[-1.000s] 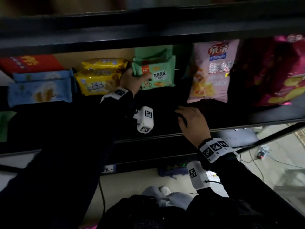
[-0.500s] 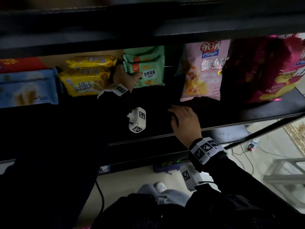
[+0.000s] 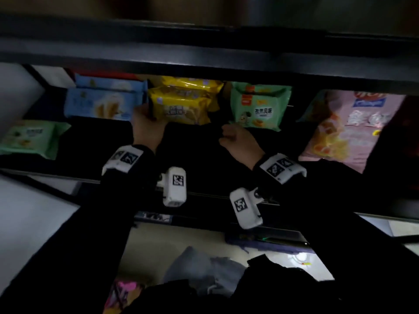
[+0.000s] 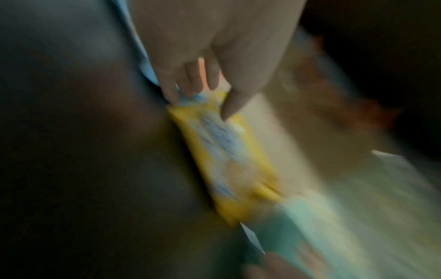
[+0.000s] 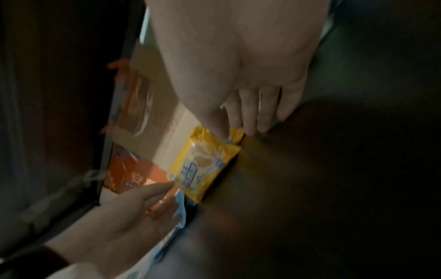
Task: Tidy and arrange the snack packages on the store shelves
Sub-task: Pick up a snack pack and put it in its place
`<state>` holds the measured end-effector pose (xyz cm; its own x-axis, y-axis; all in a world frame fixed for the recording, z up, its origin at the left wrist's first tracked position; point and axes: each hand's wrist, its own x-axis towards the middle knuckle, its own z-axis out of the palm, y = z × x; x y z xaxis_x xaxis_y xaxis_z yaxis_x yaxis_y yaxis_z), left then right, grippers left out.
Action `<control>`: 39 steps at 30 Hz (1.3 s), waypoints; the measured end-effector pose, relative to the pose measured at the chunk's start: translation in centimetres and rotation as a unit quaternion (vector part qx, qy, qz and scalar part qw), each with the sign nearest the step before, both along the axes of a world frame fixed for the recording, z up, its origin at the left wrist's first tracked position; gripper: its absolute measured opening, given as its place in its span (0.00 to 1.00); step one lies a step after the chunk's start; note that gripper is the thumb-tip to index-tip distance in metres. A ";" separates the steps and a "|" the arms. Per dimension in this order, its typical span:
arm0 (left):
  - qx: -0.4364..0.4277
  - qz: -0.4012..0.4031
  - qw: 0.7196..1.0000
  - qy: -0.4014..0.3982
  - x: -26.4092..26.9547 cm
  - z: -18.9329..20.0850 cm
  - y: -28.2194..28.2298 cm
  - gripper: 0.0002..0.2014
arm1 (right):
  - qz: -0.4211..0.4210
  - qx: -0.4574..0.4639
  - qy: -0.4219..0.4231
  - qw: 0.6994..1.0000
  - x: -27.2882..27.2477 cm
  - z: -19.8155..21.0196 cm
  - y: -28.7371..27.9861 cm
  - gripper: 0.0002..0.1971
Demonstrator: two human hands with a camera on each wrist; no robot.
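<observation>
- Two hands reach into the dark shelf (image 3: 204, 159), both arms in black sleeves with white tagged wristbands.
- The left hand (image 3: 148, 129) stretches towards the back of the shelf; its straight fingers (image 5: 152, 190) touch the left end of the yellow pack (image 3: 181, 105), thumb on the pack's face, in the gap beside the blue pack (image 3: 102, 105). This grip is open, pressing rather than clasping.
- The right hand (image 3: 240, 141) sits near the middle of the shelf, just in front of the green pack (image 3: 258, 107). From the right wrist view its thumb and fingers (image 5: 250, 113) meet the right end of the yellow pack; whether they pinch it or only touch it I cannot tell.
- The yellow pack lies at the back of the shelf, stacked with another yellow one, between the blue and green packs.
- A second green pack (image 3: 31, 139) lies near the left edge; a pink bag (image 3: 347, 130) leans towards the right.
</observation>
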<state>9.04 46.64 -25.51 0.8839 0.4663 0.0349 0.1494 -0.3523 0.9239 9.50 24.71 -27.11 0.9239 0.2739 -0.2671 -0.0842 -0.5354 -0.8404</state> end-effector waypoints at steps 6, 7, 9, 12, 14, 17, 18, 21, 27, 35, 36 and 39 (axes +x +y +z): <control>0.005 -0.191 0.976 0.104 3.5 -0.5 4.2 0.34 | -0.065 0.041 0.031 0.997 3.4 0.4 5.6 0.37; -0.002 -0.213 0.971 0.105 3.6 -0.4 4.4 0.33 | -0.074 0.041 0.038 0.996 3.4 0.2 5.9 0.38; 0.004 -0.246 0.961 0.122 3.4 -0.3 4.6 0.28 | -0.088 0.030 0.033 0.995 3.2 -0.1 6.2 0.39; -0.006 -0.268 0.952 0.147 2.6 -0.6 5.0 0.27 | -0.147 0.068 0.029 0.986 2.2 -0.1 6.2 0.37; -0.055 -0.285 0.948 0.130 1.5 -0.7 5.1 0.27 | -0.192 0.159 0.041 0.968 1.4 -0.1 6.0 0.31; -0.160 -0.314 0.927 0.131 -0.5 -0.4 4.6 0.28 | -0.251 0.309 0.046 0.916 -0.2 0.3 6.3 0.23; -0.184 -0.320 0.920 0.132 -1.0 -0.4 4.3 0.29 | -0.272 0.364 0.054 0.889 -0.5 0.4 6.5 0.22; -0.191 -0.330 0.919 0.103 -3.0 -0.5 3.4 0.26 | -0.322 0.482 0.117 0.806 -0.9 1.0 7.4 0.21; -0.212 -0.289 0.933 0.044 -4.3 -0.3 3.2 0.15 | -0.308 0.551 0.164 0.758 -1.0 1.7 8.0 0.20; -0.292 -0.322 0.900 0.040 -4.8 0.1 2.9 0.10 | -0.208 0.551 0.205 0.782 -1.6 2.7 9.4 0.26; -0.296 -0.327 0.896 0.047 -4.8 0.1 3.1 0.10 | -0.201 0.547 0.204 0.787 -1.6 2.8 9.3 0.26; -0.248 -0.334 0.905 0.086 -4.6 0.5 3.9 0.15 | -0.188 0.536 0.196 0.799 -1.3 2.7 9.0 0.24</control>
